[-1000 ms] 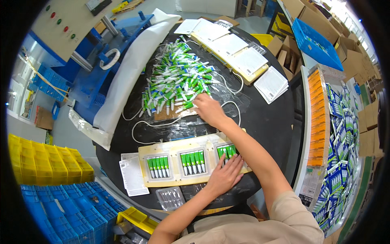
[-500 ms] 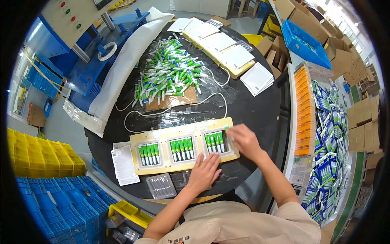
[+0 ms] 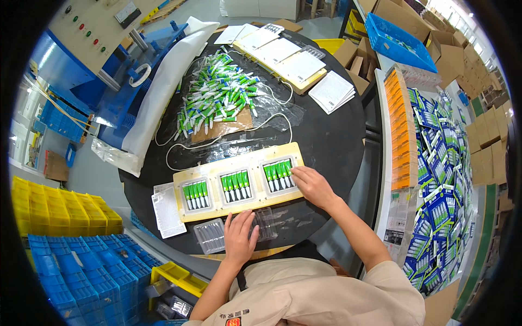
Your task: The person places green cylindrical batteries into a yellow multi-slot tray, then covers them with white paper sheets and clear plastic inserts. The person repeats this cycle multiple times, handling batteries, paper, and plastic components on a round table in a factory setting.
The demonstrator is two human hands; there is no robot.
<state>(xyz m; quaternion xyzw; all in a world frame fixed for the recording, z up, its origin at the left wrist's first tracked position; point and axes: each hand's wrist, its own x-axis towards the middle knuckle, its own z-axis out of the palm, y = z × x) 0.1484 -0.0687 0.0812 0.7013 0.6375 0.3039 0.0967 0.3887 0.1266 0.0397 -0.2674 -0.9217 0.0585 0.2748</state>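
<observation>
A long cream-yellow holder (image 3: 213, 188) lies across the near side of the round black table, with three framed pockets holding rows of small green-and-white tubes (image 3: 235, 185). At its right end my right hand (image 3: 312, 186) has its fingers bent together at the rightmost tube (image 3: 288, 169) of the right pocket; the fingertips are partly hidden. Just in front of the holder, my left hand (image 3: 238, 239) has its fingers apart, resting between two clear plastic blister trays (image 3: 209, 237). The second clear tray (image 3: 265, 223) lies by its fingertips.
A heap of loose tubes (image 3: 217, 89) sits on plastic and cardboard beyond the holder. Another holder with white cards (image 3: 280, 58) stands at the back. White cards (image 3: 167, 212) lie left. A blue press machine (image 3: 117, 98) stands left; packed blister cards (image 3: 435, 201) fill the right side.
My right hand has brought a tube down into the right pocket. My left hand has come off the holder and moved left to the clear trays. The whole view has shifted slightly.
</observation>
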